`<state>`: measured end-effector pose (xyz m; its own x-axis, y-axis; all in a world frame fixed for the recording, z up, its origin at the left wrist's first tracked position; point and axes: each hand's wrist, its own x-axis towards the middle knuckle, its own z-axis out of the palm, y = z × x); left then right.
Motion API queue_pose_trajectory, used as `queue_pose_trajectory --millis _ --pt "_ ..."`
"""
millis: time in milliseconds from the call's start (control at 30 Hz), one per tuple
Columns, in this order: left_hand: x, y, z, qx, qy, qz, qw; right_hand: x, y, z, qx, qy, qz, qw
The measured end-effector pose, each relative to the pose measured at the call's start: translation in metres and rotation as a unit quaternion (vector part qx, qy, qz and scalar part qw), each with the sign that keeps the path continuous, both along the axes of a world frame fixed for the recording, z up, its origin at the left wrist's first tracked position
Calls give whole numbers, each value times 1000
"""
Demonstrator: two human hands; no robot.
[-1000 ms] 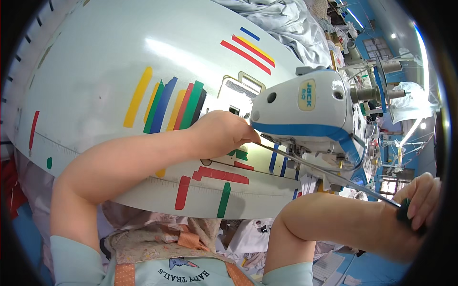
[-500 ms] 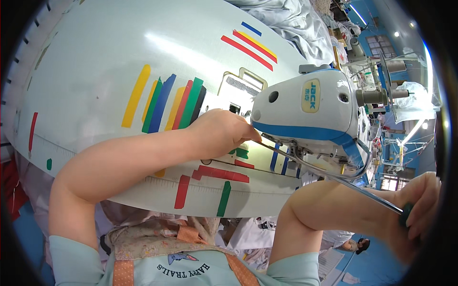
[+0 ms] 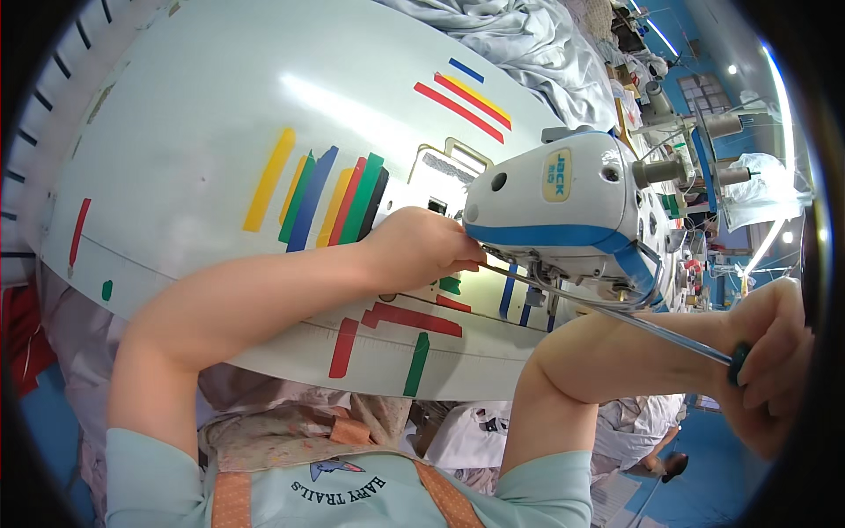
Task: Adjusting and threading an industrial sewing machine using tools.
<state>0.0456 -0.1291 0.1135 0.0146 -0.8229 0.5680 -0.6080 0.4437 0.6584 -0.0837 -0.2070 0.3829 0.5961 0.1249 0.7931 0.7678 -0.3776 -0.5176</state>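
My right hand [image 3: 767, 365], at the far right, is closed around the dark green handle of a long screwdriver [image 3: 673, 337]. Its thin metal shaft slants left, passing beneath the head of a white and blue sewing machine [image 3: 554, 189]. At the machine's needle end, my left hand [image 3: 418, 249] is closed in a pinch around the tip end of the shaft. Those fingers hide the tip and whatever it touches. The metal needle plate [image 3: 440, 180] shows just beyond my left hand.
Strips of coloured tape [image 3: 312, 198] mark the pale sewing table [image 3: 194, 97]. Grey-white fabric [image 3: 537, 53] lies heaped at its far edge. Thread cones [image 3: 660, 172] stand behind the machine. Another person [image 3: 664, 462] is partly visible at lower right.
My right hand and the screwdriver's handle have risen slightly in the view, so the shaft lies flatter. My left hand keeps its pinch at the needle end. The whole view has shifted a little.
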Motion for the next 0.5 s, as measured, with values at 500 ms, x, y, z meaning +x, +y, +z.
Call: queue_pose_trajectory --millis 500 --pt "-2 -3 -6 10 -55 49 997 -18 48 -16 137 -32 -315 938"
